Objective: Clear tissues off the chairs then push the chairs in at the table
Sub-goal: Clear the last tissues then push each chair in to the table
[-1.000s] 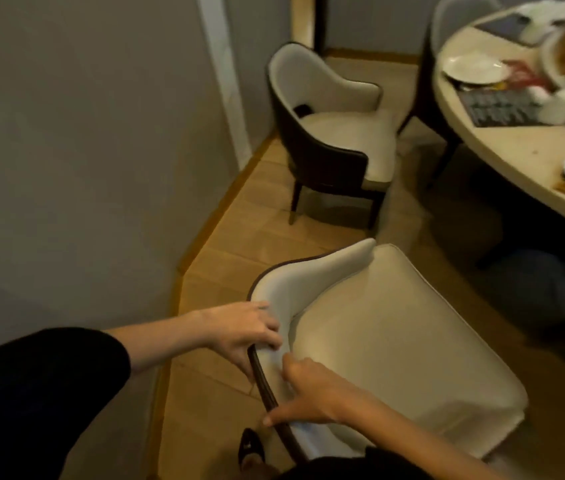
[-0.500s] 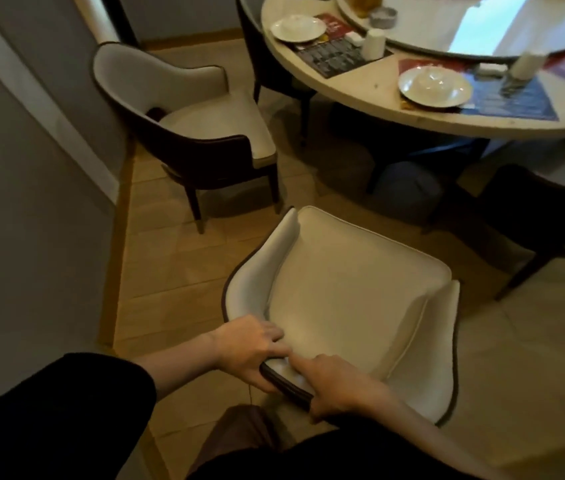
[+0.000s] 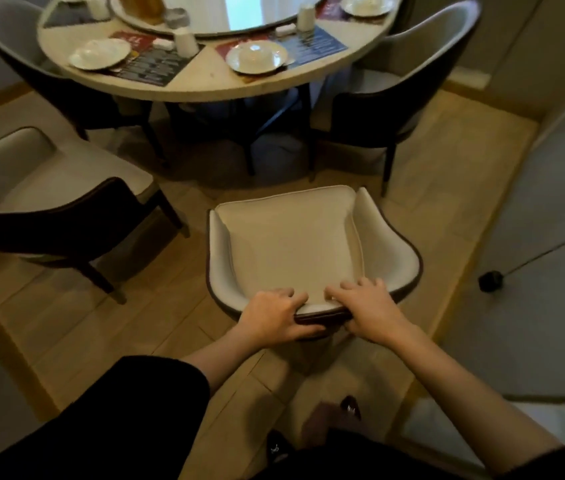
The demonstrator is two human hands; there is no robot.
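A cream-cushioned chair (image 3: 291,244) with a dark shell stands in front of me, its open side facing the round table (image 3: 205,84). My left hand (image 3: 274,317) and my right hand (image 3: 371,313) both grip the top of its backrest, side by side, fingers curled over the rim. Its seat is bare; I see no tissue on it. Some floor lies between the chair's front edge and the table.
A second cream chair (image 3: 49,188) stands at the left, turned sideways away from the table. Two more chairs sit at the table, one far left (image 3: 7,32) and one right (image 3: 412,74). Plates, cups and placemats cover the table. A black cable with a plug (image 3: 490,280) lies on the right floor.
The chair has swung round from angled toward the wall to facing the table squarely. My hands stayed on its backrest and my view turned toward the table.
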